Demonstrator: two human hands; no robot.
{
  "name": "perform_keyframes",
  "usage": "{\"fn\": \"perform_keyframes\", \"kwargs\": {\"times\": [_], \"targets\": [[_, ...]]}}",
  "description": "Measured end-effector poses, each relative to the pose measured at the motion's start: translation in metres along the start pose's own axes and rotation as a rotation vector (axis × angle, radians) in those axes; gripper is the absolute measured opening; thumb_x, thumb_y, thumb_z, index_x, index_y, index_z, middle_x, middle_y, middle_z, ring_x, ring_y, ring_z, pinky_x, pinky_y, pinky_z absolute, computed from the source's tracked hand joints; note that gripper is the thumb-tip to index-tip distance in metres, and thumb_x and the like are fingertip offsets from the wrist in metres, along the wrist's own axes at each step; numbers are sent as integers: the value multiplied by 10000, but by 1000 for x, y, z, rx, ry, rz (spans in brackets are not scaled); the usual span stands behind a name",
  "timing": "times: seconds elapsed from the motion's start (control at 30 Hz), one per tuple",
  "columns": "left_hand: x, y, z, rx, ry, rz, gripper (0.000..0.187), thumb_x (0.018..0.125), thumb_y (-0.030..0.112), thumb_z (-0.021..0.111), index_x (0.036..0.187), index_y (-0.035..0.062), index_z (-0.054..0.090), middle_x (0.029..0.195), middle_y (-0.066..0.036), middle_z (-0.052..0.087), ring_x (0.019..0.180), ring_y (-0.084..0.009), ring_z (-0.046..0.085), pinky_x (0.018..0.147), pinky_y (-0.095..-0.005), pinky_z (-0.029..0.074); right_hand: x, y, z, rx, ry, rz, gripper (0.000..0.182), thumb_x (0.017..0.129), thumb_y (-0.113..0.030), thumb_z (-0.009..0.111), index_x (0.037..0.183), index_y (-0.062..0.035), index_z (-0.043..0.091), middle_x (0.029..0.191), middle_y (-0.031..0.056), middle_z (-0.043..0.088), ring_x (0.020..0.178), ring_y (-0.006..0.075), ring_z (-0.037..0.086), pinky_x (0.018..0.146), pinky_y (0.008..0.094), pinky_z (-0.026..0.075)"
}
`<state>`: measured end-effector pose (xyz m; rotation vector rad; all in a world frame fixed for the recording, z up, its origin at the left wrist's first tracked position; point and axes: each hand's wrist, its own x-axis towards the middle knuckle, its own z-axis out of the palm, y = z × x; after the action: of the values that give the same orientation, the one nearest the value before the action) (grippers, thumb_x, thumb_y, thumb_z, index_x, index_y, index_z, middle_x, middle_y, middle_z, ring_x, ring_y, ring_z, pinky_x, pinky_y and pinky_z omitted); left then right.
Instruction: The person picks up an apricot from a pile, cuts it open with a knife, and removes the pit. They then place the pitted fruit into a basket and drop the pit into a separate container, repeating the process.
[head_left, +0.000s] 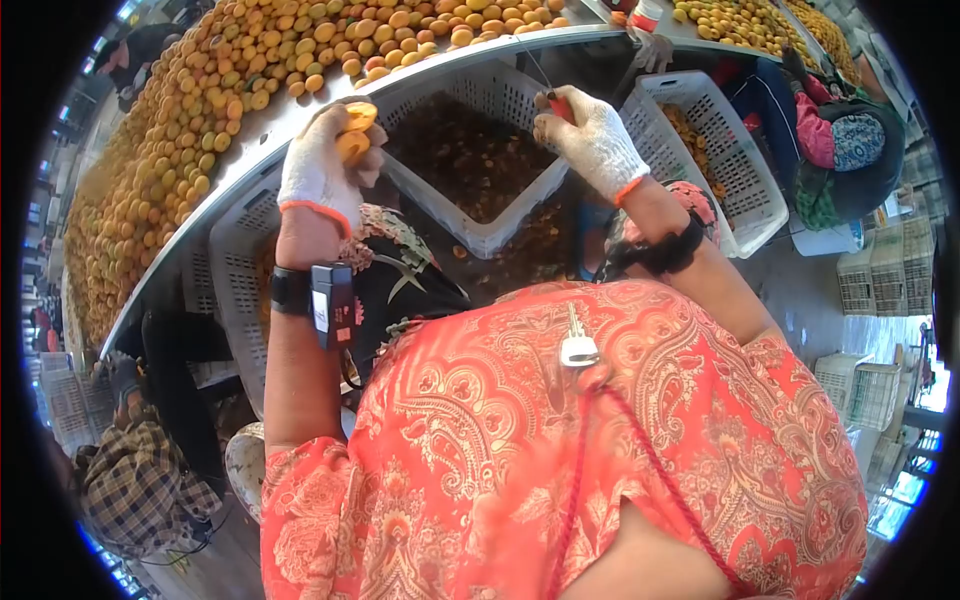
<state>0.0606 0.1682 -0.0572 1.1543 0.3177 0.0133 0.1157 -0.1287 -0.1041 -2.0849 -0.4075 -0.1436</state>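
Observation:
My left hand (335,150), in a white glove with an orange cuff, is closed around a cut apricot (358,118) whose orange flesh faces up. My right hand (590,135), gloved the same way, grips a knife by its red handle (561,107); its thin blade points up and to the left. Between and below the two hands stands a white crate (482,238) holding dark pits and scraps (465,150). Both hands are above the crate's sides and apart from each other.
Whole apricots (290,50) are heaped on a metal table (262,128) beyond my hands. To the right, another white crate (740,170) holds orange pieces. Crates also stand at the left (235,290). Other people crouch at the right (850,145) and lower left (145,480).

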Motion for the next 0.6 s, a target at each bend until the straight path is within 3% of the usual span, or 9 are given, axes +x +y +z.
{"fn": "perform_keyframes", "kwargs": {"times": [0.17,0.23,0.27,0.3,0.33,0.37,0.47,0.57,0.6], "targets": [[1,-5,-56,-115,36,-1,266,982,288,587,1109,55,608,877,-92,641,680,-158,574,562,-244,420,-6,18,2,174,-91,80,243,900,-181,668,1033,22,659,812,129,711,751,190,679,725,310,522],[-4,-11,-79,3,228,137,259,996,279,571,1119,57,622,906,-77,645,707,-163,587,600,-261,468,-14,2,-9,179,-137,156,230,896,-197,655,998,8,675,805,127,713,744,199,686,712,324,524],[-11,-12,-86,-5,308,146,265,1008,276,551,1128,56,638,951,-63,661,762,-161,607,664,-265,508,-9,29,-1,170,-103,30,252,873,-241,664,969,-10,688,811,131,719,761,221,700,722,345,528],[-15,-17,-113,216,295,199,281,1013,281,542,1151,59,645,973,-53,666,805,-149,610,698,-255,509,-8,32,-5,130,-123,40,274,848,-271,674,959,-22,700,820,137,725,787,243,710,735,364,532],[-16,-22,-146,432,269,265,298,1018,286,532,1173,61,652,995,-44,671,849,-137,613,731,-245,510,-13,20,-16,21,-135,30,244,885,-245,664,986,-24,690,816,96,713,775,163,690,722,320,531],[-19,-20,-167,264,358,152,279,1027,260,503,1203,87,636,1030,-12,661,839,-99,595,692,-211,472,-12,28,-15,68,-105,31,259,858,-259,665,956,-20,694,815,110,720,787,196,704,735,336,533],[-20,-28,-270,551,469,142,299,1018,238,522,1262,88,607,1090,-21,655,882,-120,609,752,-262,497,-2,43,-18,156,-104,77,244,848,-247,656,908,-16,703,772,90,723,768,174,696,724,325,525],[-17,-40,-384,1099,365,360,326,983,222,574,1279,88,600,1171,-78,638,995,-204,627,851,-332,520,-2,29,-35,370,-114,258,216,855,-221,669,906,-13,700,723,52,682,541,132,577,502,292,453],[-21,-39,-364,1101,355,366,326,983,222,574,1279,88,600,1171,-78,638,995,-204,627,851,-332,520,1,31,-37,370,-103,259,216,855,-221,669,906,-13,700,723,52,682,541,132,577,502,292,453]]}}
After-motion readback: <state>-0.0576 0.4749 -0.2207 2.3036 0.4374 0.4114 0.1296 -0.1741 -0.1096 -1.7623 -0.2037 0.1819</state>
